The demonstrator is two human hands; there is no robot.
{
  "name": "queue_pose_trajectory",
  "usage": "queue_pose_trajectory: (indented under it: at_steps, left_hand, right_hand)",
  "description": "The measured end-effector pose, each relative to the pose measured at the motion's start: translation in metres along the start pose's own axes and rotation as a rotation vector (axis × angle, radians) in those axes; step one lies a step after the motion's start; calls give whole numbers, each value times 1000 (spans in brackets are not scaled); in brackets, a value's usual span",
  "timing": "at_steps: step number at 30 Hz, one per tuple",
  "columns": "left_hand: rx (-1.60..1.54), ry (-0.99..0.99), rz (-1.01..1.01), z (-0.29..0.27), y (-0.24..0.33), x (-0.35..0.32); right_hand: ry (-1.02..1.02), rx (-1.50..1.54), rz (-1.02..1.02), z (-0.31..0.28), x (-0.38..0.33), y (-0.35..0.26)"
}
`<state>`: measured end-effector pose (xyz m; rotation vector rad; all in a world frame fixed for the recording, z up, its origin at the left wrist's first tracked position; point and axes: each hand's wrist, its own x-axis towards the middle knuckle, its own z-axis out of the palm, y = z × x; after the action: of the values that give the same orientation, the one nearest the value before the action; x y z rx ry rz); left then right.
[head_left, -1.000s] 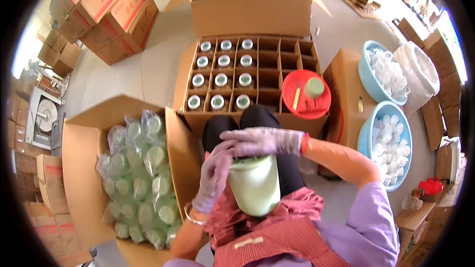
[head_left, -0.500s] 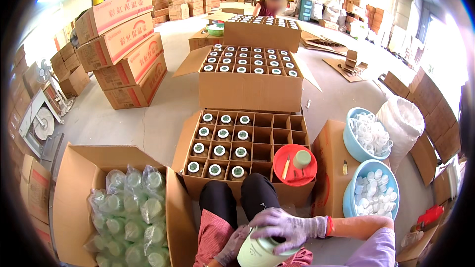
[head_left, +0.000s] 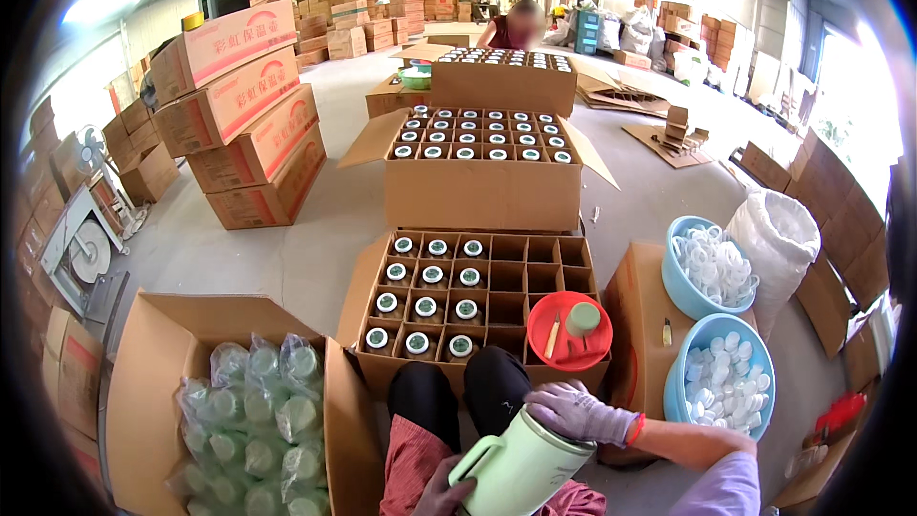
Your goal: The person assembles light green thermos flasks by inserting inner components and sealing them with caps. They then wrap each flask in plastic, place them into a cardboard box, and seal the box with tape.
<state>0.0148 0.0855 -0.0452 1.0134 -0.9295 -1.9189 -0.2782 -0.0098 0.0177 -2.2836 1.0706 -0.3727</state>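
Observation:
A light green insulated jug point(head_left: 527, 463) with a side handle lies tilted across my lap, its top end toward the upper right. My left hand point(head_left: 444, 489), in a greyish glove, grips it beside the handle; part of that hand is cut off by the lower edge. My gloved right hand point(head_left: 579, 413) is closed over the jug's top rim, its fingers hiding the opening. Just beyond my knees, a red basin point(head_left: 600, 349) rests on a divided carton point(head_left: 535, 377) and holds a pale green cup point(head_left: 582, 319) and a wooden-handled tool point(head_left: 552, 336).
White-capped bottles point(head_left: 425, 307) fill the divided carton's left columns. On my left, an open carton point(head_left: 153, 401) holds plastic-wrapped green jugs point(head_left: 260, 454). Blue basins of white rings point(head_left: 712, 263) and white caps point(head_left: 731, 373) stand right. A person point(head_left: 516, 29) sits behind further cartons.
The jug has turned and risen in my hands, bringing its handle into view at the left. My right hand has shifted slightly up and right; the view tilts up a little.

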Motion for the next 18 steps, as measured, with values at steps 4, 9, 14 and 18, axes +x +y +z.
queue_pose_trajectory:
  at_steps: [4,9,14,18]
  left_hand:
    - [64,140,-50,-10,6,24]
    - [845,15,767,14,95,53]
    - [149,70,42,7,133,59]
    - [1056,141,1040,24,137,74]
  right_hand:
    - [178,479,-406,-9,28,-43]
    - [380,920,474,2,20,-19]
    - [447,339,-302,-16,35,-30]
    - [580,1372,371,24,49,10]
